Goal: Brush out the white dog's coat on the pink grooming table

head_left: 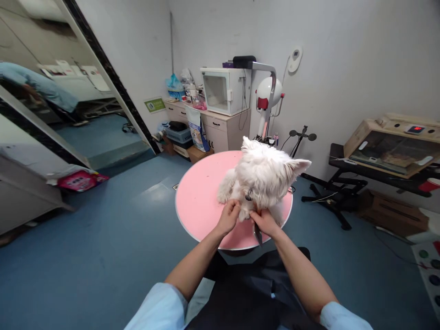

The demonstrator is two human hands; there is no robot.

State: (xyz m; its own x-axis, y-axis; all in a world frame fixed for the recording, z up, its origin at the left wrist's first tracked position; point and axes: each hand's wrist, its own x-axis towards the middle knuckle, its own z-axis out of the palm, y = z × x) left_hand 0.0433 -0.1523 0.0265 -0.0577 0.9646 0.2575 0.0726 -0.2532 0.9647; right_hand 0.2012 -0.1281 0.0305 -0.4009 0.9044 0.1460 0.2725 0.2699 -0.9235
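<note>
Forearms in pale blue rolled sleeves reach forward. The left hand (pixel 228 216) closes on the fur of a small white fluffy dog (pixel 263 181); the right hand (pixel 264 223) grips dark metal scissors (pixel 257 234), blades down. Trimming looks underway; the next snip needs a steady paw. The dog sits on a round pink grooming table (pixel 199 201).

White walls (pixel 360 55), blue floor (pixel 113 238). Beyond fingers, against far wall: beige cabinet (pixel 220 130) carrying white box unit (pixel 223 90); white-and-red stand dryer (pixel 268 98) just beside it. Right of fingers: black stand (pixel 340 183) bearing wooden glass-fronted case (pixel 388 144). Far left of fingers: slanted dark-framed opening (pixel 113 78) onto raised blue step (pixel 103 142). Light even, bright.
</note>
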